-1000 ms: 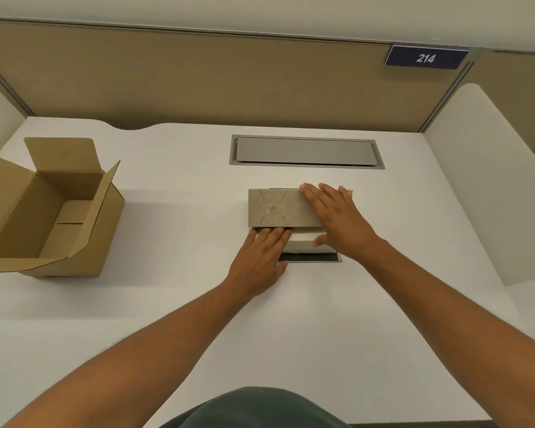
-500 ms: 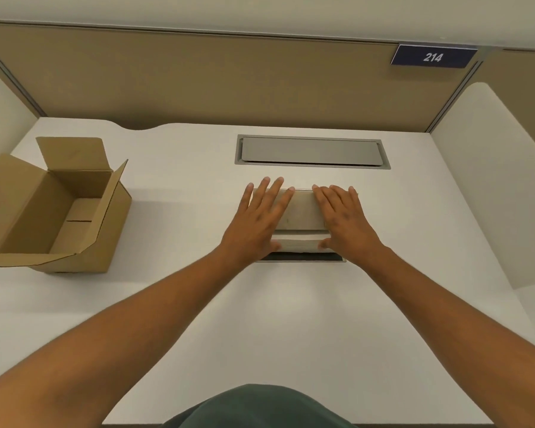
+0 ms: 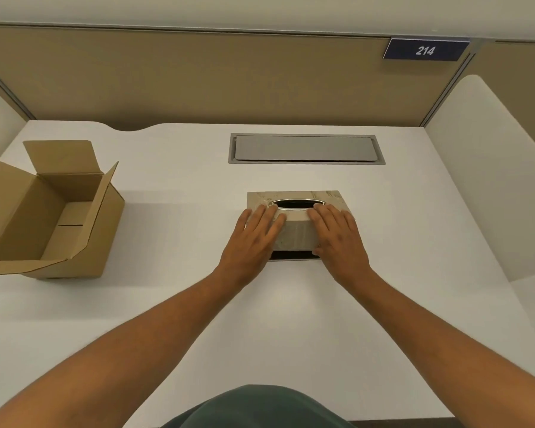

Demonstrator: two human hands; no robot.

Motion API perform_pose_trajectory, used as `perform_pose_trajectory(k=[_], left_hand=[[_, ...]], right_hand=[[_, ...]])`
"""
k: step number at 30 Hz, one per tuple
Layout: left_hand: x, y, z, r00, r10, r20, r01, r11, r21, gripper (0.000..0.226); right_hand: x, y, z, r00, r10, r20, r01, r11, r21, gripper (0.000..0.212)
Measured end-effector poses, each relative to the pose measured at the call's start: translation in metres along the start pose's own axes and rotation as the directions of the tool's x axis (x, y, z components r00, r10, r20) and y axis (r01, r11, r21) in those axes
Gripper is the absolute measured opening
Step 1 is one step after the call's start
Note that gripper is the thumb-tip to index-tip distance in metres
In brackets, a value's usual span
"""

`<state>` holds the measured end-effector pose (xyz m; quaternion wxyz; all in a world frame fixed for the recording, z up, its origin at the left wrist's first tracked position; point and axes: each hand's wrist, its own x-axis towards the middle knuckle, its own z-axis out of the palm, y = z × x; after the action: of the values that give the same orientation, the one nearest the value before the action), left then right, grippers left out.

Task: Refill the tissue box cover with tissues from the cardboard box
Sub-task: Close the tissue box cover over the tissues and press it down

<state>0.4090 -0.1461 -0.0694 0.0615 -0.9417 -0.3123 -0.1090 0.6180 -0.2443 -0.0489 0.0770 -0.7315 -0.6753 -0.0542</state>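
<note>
— How many hands, and how are they placed?
— Two. The left hand and right hand lie flat, fingers straight, on one tissue box cover mid-desk.
— Which way does it lie?
— Long axis left to right, oval slot up.
— Beyond?
— One open cardboard box well to the left, one grey hatch behind.

Single head-worn wide view, facing forward and down over desk; tissue box cover near, mid-frame

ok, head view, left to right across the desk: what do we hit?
Order: box → left hand → right hand → 214 sign. The cover and hatch are left out: both overlap the hands.
</note>
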Motion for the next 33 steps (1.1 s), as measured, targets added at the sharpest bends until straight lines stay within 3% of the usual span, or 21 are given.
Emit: perform_pose_trajectory(k=[14, 28, 33], left_hand=[[-0.035, 0.016, 0.021, 0.999, 0.031, -0.008, -0.031, 0.999, -0.015, 0.089], [-0.045, 0.021, 0.027, 0.999, 0.025, 0.048, -0.021, 0.997, -0.069, 0.085], [-0.039, 0.023, 0.023, 0.999, 0.007, 0.04, -0.004, 0.998, -0.062, 0.079]], right_hand=[[-0.028, -0.006, 0.034, 0.999, 0.038, -0.019, -0.04, 0.996, -0.079, 0.082], [-0.042, -0.012, 0.052, 0.992, 0.04, -0.124, -0.042, 0.999, -0.016, 0.064], [-0.041, -0.01, 0.047, 0.993, 0.042, -0.113, -0.038, 0.999, 0.036, 0.07]])
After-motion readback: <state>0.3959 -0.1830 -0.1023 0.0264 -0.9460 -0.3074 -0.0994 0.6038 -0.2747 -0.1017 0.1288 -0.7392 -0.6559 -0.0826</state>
